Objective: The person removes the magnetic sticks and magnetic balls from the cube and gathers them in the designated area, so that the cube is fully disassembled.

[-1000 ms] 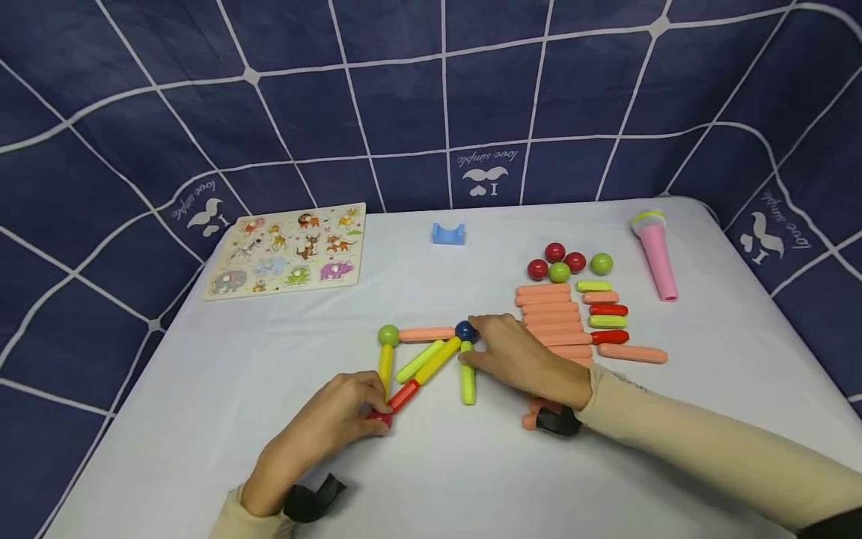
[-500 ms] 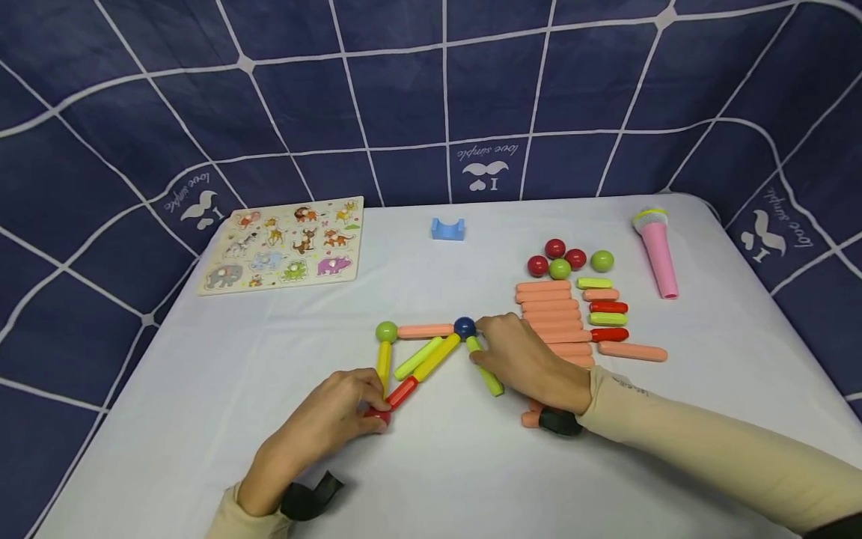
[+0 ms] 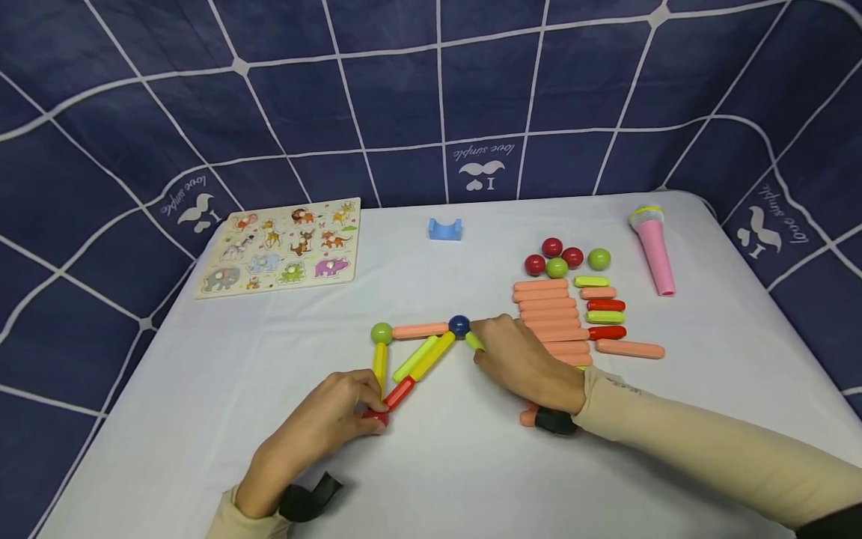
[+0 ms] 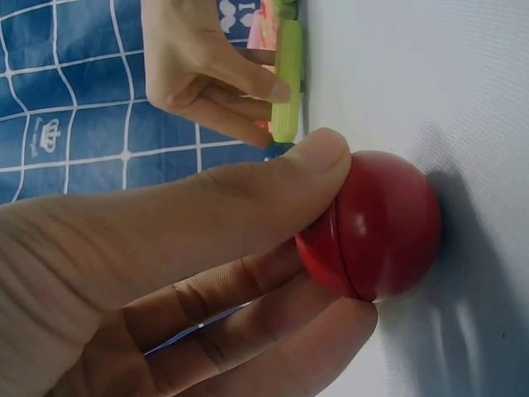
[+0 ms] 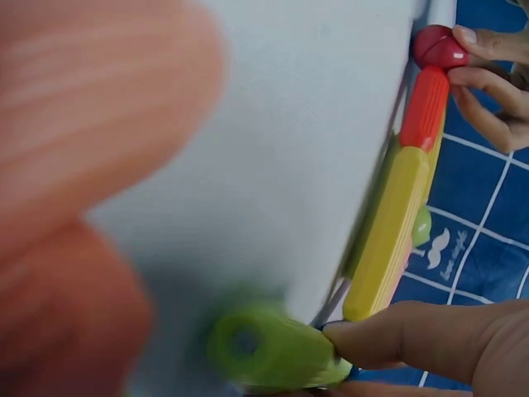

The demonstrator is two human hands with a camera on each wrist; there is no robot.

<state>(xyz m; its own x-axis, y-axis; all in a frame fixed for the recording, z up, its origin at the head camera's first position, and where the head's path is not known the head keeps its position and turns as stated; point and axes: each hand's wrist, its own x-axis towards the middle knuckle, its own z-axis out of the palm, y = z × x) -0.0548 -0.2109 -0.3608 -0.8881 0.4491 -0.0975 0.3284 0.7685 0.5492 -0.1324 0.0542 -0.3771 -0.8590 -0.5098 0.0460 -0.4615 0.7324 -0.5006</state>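
Observation:
Thumb and fingers of my left hand (image 3: 319,419) pinch a red ball (image 4: 393,223) resting on the white cloth. From that ball a red rod (image 3: 399,393) and a yellow rod (image 3: 433,356) run in line to a blue ball (image 3: 459,326). Another yellow rod (image 3: 380,364) leads up to a green ball (image 3: 381,333), and a peach rod (image 3: 420,330) joins green to blue. Beside the diagonal lies a lime rod (image 3: 414,359). My right hand (image 3: 525,359) pinches a lime-green rod (image 4: 287,83) at the blue ball, largely covering it in the head view.
Peach rods (image 3: 548,305) lie in a stack under and behind my right forearm, with short coloured rods (image 3: 605,317) alongside. Red and green balls (image 3: 557,267) sit behind them. A pink toy microphone (image 3: 656,254), blue cradle piece (image 3: 445,229) and animal puzzle board (image 3: 283,251) stand farther back.
The lime-green rod in my right hand has swung from pointing toward me to pointing right, its near end now under the hand. My left hand stays on the red ball.

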